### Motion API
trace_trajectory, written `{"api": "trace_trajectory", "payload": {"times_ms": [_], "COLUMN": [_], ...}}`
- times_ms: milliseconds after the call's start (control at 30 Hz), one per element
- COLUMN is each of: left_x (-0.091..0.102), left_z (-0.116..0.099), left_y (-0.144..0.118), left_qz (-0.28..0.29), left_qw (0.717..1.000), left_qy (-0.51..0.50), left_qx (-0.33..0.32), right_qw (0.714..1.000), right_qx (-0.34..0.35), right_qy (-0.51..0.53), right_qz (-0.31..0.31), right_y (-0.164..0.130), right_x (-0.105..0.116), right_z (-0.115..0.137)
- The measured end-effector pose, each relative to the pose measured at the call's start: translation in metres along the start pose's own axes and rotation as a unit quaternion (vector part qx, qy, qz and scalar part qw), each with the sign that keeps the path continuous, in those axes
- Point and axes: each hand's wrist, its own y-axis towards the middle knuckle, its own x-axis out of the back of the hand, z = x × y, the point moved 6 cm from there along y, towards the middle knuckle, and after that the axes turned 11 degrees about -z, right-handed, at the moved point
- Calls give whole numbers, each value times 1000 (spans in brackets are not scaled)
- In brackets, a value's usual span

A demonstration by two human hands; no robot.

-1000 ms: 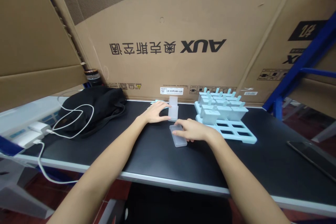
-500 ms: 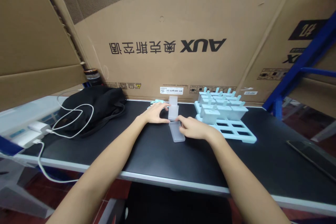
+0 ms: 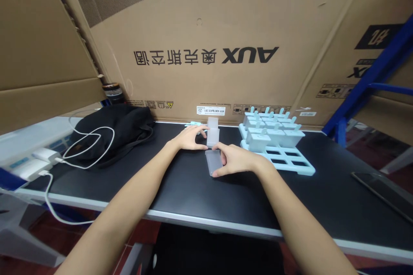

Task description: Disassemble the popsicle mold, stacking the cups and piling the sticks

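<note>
The right hand (image 3: 235,160) grips one frosted mould (image 3: 213,162) lying on the desk (image 3: 193,189). The left hand (image 3: 190,138), loosely open, touches a second, upright mould (image 3: 213,135) just behind. One blue tray (image 3: 290,161) sits right, its mould count unclear.

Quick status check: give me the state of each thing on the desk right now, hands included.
Left hand: touching the standing clear mould, upright.
Right hand: gripping the lying clear mould, flat on the black desk.
Blue mould tray: back slots filled, front slots open.
Black bag: slumped, white cable across it.
Phone: face up, screen dark.
</note>
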Motion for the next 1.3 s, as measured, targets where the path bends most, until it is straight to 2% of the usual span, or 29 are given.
{"api": "trace_trajectory", "payload": {"times_ms": [333,533,700,933,1200,1300], "left_x": [1,1,2,9,8,10], "left_z": [4,9,15,27,32,30], "left_y": [1,0,-3,-6,-6,-7], "left_qz": [-9,-20,-41,-104,-117,-117], "left_qw": [998,990,978,983,988,989], "left_qy": [-67,-137,-194,-119,-66,-57], "left_qx": [-7,16,61,94,81,76], "right_qw": [1000,1000,1000,1000,998,997], "right_qx": [5,22,29,-3,-12,-4], "right_qy": [-5,14,-8,-25,-55,-55], "right_qz": [-14,-1,-4,-12,-30,-57], "right_y": [1,0,0,0,2,1], "right_x": [0,-2,-1,3,1,10], "right_z": [-1,5,5,1,3,8]}}
